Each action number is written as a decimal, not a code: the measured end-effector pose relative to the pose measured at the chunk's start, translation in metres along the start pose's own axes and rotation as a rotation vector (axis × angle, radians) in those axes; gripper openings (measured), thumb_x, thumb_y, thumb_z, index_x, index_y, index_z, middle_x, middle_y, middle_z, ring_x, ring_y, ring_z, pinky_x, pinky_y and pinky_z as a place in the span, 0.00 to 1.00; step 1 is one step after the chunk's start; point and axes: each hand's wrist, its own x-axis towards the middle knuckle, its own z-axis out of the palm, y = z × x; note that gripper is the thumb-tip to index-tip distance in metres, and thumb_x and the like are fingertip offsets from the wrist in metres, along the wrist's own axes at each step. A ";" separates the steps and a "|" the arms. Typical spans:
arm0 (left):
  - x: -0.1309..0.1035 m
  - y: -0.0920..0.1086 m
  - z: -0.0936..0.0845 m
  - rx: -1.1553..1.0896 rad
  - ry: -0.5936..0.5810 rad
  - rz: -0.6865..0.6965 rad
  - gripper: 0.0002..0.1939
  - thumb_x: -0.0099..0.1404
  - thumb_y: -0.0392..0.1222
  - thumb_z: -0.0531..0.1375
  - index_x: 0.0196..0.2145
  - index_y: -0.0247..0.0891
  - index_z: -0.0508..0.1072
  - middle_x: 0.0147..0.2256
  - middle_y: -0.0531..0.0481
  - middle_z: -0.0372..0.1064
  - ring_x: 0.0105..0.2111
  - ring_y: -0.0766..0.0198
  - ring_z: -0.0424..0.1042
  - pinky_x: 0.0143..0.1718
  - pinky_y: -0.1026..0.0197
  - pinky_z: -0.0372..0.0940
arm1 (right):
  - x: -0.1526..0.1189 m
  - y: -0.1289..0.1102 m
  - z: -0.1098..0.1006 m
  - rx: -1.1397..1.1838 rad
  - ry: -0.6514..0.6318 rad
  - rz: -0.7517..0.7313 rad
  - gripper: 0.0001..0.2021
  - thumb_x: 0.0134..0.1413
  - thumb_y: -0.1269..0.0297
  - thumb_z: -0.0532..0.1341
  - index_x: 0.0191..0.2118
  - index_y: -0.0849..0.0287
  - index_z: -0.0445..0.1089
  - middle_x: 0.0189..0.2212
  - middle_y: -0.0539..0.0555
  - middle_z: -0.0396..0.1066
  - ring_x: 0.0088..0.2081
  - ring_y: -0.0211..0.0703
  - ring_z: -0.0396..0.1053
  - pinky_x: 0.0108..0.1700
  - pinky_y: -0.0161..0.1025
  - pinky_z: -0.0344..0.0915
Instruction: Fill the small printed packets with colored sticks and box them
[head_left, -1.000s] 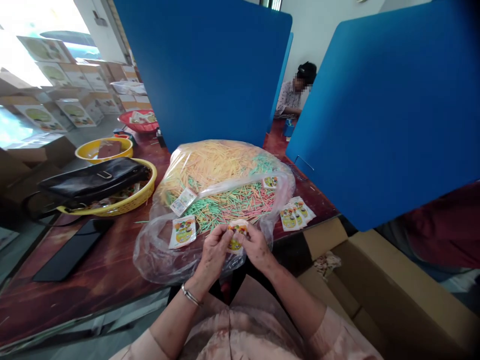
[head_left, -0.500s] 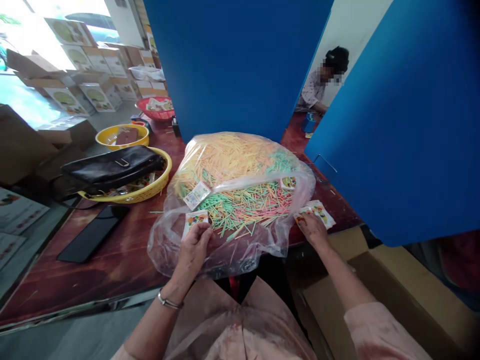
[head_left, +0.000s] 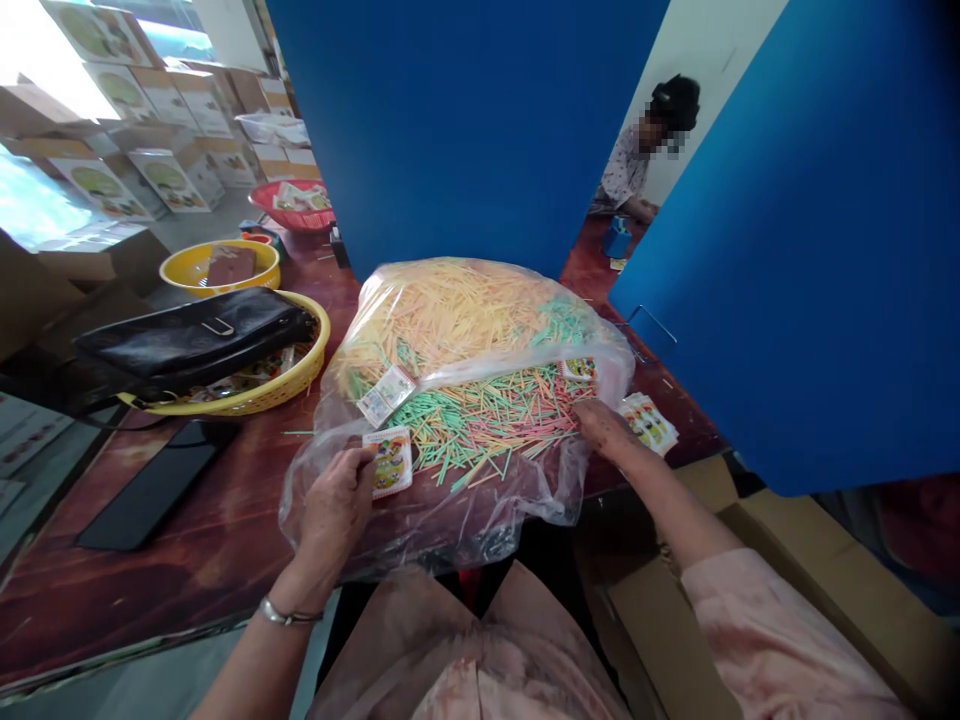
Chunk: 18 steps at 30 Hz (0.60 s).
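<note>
A large clear plastic bag (head_left: 457, 530) holds a heap of thin coloured sticks (head_left: 450, 310), orange, green and pink, spilling towards its mouth. My left hand (head_left: 337, 495) is closed with thumb and fingers at the left edge of a small printed packet (head_left: 390, 462), over the bag's front left. My right hand (head_left: 606, 435) has its fingers bent together at the right end of the pink sticks; what the fingertips hold is hidden. Right beside it lies a stack of printed packets (head_left: 651, 425). Two more packets rest on the heap, one left (head_left: 386, 395) and one right (head_left: 579, 370).
On the dark red table (head_left: 217, 560) are a black phone (head_left: 157, 485), a yellow basket (head_left: 300, 375) with a black handbag (head_left: 202, 335), another yellow basket (head_left: 169, 268) and a red basket (head_left: 300, 218). Blue panels (head_left: 465, 130) stand behind and right. Another person (head_left: 630, 165) sits beyond.
My right hand has left the packet stack and moved left to the sticks. My left hand has shifted left and down, showing more of its packet. The view has turned slightly.
</note>
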 end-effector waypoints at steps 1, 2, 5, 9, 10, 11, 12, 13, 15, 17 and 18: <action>0.001 -0.003 0.001 0.070 0.012 -0.006 0.13 0.60 0.45 0.48 0.34 0.38 0.69 0.36 0.43 0.70 0.36 0.56 0.70 0.39 0.58 0.62 | -0.001 0.004 -0.001 -0.036 -0.036 -0.001 0.16 0.48 0.78 0.52 0.43 0.63 0.69 0.41 0.61 0.69 0.46 0.50 0.64 0.45 0.42 0.61; 0.002 -0.006 0.002 0.144 0.020 -0.027 0.14 0.60 0.45 0.48 0.35 0.36 0.69 0.37 0.41 0.70 0.37 0.54 0.69 0.40 0.57 0.62 | -0.002 0.007 -0.002 -0.055 -0.059 -0.022 0.17 0.47 0.78 0.54 0.44 0.63 0.68 0.42 0.61 0.69 0.47 0.50 0.64 0.46 0.42 0.61; 0.006 -0.010 0.002 0.315 -0.008 -0.109 0.15 0.58 0.47 0.50 0.36 0.34 0.68 0.37 0.36 0.69 0.40 0.50 0.69 0.40 0.54 0.62 | -0.004 0.009 -0.001 -0.075 -0.046 -0.111 0.20 0.46 0.77 0.56 0.49 0.63 0.66 0.44 0.61 0.68 0.48 0.49 0.62 0.47 0.42 0.60; 0.011 -0.005 0.000 0.314 -0.171 -0.226 0.19 0.59 0.53 0.50 0.34 0.33 0.69 0.33 0.37 0.72 0.33 0.50 0.71 0.32 0.56 0.62 | 0.000 0.002 0.013 -0.170 0.034 -0.137 0.18 0.51 0.76 0.53 0.49 0.66 0.66 0.42 0.62 0.69 0.45 0.51 0.62 0.46 0.44 0.59; 0.013 -0.004 -0.001 0.278 -0.211 -0.248 0.19 0.59 0.53 0.51 0.34 0.34 0.69 0.31 0.39 0.73 0.32 0.51 0.71 0.30 0.56 0.62 | 0.002 0.001 0.017 -0.191 0.055 -0.138 0.17 0.52 0.75 0.52 0.48 0.66 0.67 0.41 0.62 0.69 0.44 0.51 0.62 0.45 0.44 0.59; 0.014 -0.003 -0.001 0.239 -0.238 -0.261 0.19 0.58 0.53 0.51 0.34 0.35 0.70 0.31 0.40 0.73 0.31 0.52 0.72 0.30 0.58 0.62 | 0.004 0.001 0.021 -0.203 0.077 -0.144 0.16 0.53 0.75 0.51 0.47 0.66 0.68 0.39 0.62 0.70 0.43 0.51 0.62 0.44 0.44 0.59; 0.015 -0.003 -0.001 0.200 -0.250 -0.264 0.18 0.58 0.52 0.52 0.35 0.36 0.71 0.31 0.42 0.74 0.32 0.53 0.72 0.31 0.59 0.62 | 0.005 0.002 0.024 -0.202 0.097 -0.154 0.16 0.54 0.75 0.51 0.46 0.65 0.69 0.38 0.62 0.70 0.42 0.50 0.62 0.43 0.44 0.59; 0.016 -0.003 0.000 0.166 -0.249 -0.267 0.17 0.58 0.51 0.53 0.36 0.37 0.71 0.32 0.43 0.74 0.32 0.55 0.72 0.32 0.60 0.62 | 0.007 0.003 0.027 -0.191 0.115 -0.166 0.16 0.54 0.75 0.51 0.46 0.64 0.69 0.37 0.61 0.70 0.42 0.50 0.62 0.43 0.44 0.58; 0.017 -0.005 0.002 0.118 -0.221 -0.296 0.15 0.58 0.49 0.53 0.38 0.37 0.72 0.34 0.45 0.75 0.33 0.57 0.73 0.33 0.62 0.63 | 0.008 0.005 0.029 -0.154 0.133 -0.171 0.16 0.55 0.74 0.50 0.46 0.62 0.69 0.36 0.59 0.70 0.41 0.49 0.62 0.42 0.43 0.58; 0.017 -0.008 0.006 0.072 -0.197 -0.324 0.15 0.59 0.46 0.54 0.40 0.37 0.72 0.34 0.46 0.75 0.33 0.59 0.73 0.33 0.64 0.62 | 0.007 0.004 0.028 -0.152 0.129 -0.136 0.15 0.55 0.74 0.50 0.45 0.62 0.69 0.36 0.58 0.70 0.41 0.48 0.62 0.43 0.43 0.57; 0.016 -0.010 0.009 0.052 -0.187 -0.330 0.15 0.59 0.45 0.53 0.41 0.37 0.71 0.34 0.46 0.75 0.33 0.60 0.73 0.32 0.64 0.62 | 0.007 0.003 0.027 -0.171 0.114 -0.119 0.15 0.56 0.74 0.50 0.44 0.62 0.69 0.36 0.59 0.70 0.41 0.49 0.62 0.43 0.44 0.57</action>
